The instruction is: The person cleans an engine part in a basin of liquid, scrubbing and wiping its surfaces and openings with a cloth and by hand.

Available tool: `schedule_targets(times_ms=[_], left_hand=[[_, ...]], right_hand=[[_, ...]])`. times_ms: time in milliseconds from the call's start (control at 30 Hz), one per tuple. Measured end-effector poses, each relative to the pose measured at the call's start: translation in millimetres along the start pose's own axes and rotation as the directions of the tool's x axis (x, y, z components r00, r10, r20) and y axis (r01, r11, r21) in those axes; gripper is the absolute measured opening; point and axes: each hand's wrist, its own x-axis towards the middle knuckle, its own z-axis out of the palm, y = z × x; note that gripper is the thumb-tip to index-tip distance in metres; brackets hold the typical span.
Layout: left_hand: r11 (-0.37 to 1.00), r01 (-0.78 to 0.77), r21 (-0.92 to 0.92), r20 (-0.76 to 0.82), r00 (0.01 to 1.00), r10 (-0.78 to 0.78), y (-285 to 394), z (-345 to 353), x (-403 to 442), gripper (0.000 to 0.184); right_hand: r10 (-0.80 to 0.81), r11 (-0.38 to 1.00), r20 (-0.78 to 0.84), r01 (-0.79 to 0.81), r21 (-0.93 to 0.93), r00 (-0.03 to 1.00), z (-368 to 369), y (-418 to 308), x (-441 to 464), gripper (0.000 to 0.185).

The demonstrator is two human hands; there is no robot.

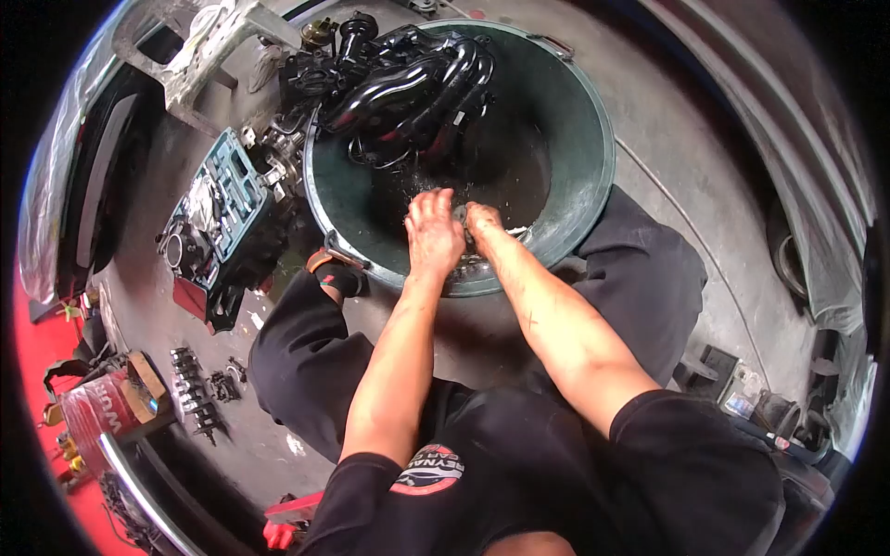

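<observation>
One small, dark, partly hidden part lies between the left hand and right hand, inside the green tub toward its near edge. The left fingers extend, open; the right fingers curl, their grip impossible to tell. Glossy black engine parts rest across the tub's far-left edge.

Greyish object seemingly half-hidden by fingers

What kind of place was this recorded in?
Most likely a car repair workshop: there's what looks like a crankshaft, an open tool case, and black engine parts in a big tub.
</observation>
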Motion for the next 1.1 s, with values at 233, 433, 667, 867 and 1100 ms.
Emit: schedule_targets(times_ms=[233,433,667,867,1100], left_hand=[[0.991,-0.114,0.072,0.335,0.938,0.084,-3.3,-18.1,-4.5,0.077],[0.999,0.016,-0.033,0.342,0.940,-0.004,-27.3,1.9,7.1,0.062],[0.995,0.097,-0.032,0.361,0.929,-0.079,-35.0,9.8,3.3,0.060],[0.991,0.115,-0.068,0.424,0.903,-0.076,-35.6,9.5,11.4,0.058],[0.982,0.174,-0.075,0.442,0.888,-0.124,-39.0,7.2,18.3,0.049]], right_hand=[[-0.404,0.896,0.058,0.408,-0.177,0.913,23.8,11.6,9.2,0.046],[-0.497,0.857,-0.189,0.445,-0.261,0.847,27.4,-7.1,-30.6,0.038],[-0.640,0.690,-0.032,0.557,-0.462,0.767,14.4,-15.2,-50.3,0.024],[-0.687,0.478,0.159,0.606,-0.636,0.709,8.1,-29.1,-46.6,0.030],[-0.719,0.200,0.374,0.690,-0.696,0.586,5.6,-50.3,-47.3,0.035]])
